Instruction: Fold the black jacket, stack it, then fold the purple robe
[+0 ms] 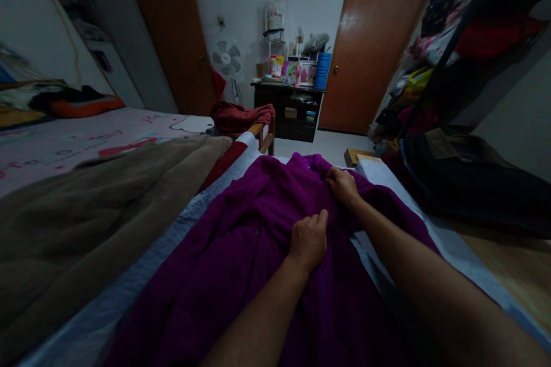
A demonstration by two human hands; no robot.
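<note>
A purple coat (241,223) lies spread out in front of me, its collar at the far end and its sleeves out to the sides. My left hand (308,239) is closed on the coat's front edge, near the middle of the garment. Farther up, close to the collar, my right hand (342,183) pinches the same front part of the coat. Beneath the coat is a pale blue-white cloth (447,246), showing along both sides. The fabric right under my fingers is hidden.
To the left, a brown fleecy blanket (129,183) lies on a pink printed bedspread (77,132). Dark folded clothes (469,172) are piled at the right. Beyond the coat stand a red cloth bundle (241,117), a white fan (227,60) and a dark cabinet (301,132).
</note>
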